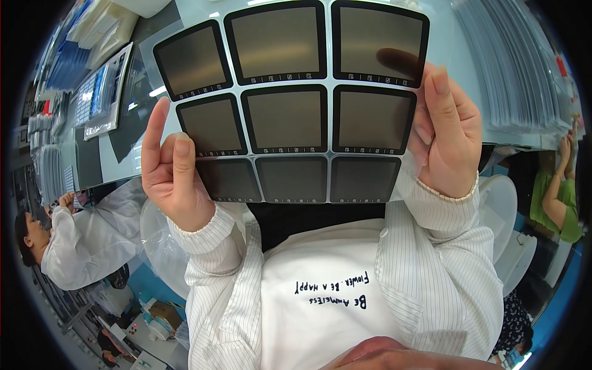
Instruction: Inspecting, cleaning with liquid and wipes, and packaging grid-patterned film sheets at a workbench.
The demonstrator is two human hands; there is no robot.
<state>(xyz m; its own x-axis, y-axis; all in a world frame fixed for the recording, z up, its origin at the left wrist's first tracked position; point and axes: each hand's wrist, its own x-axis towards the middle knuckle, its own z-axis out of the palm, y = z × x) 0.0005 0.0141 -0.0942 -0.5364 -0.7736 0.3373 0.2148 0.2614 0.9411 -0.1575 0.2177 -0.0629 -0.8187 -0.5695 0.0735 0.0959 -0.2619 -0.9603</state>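
Observation:
A clear sheet bearing rows of dark, shiny rectangular panels with black borders (pixel 283 117) is held up in front of my chest. My left hand (pixel 176 169) pinches its left edge, the thumb in front and the index finger stretched upward. On the other side, my right hand (pixel 450 129) grips the right edge with its thumb upright in front; some of its fingers are hidden behind the sheet. A dark fingertip-shaped reflection or shadow shows on the upper right panel.
Tall stacks of thin translucent sheets (pixel 512 68) stand on the table at the right. At the left are a framed plate with blue-wrapped items (pixel 105 92) and more stacked sheets (pixel 68 68). A person in white (pixel 92 240) sits at the left; another in green (pixel 555 197) is at the right.

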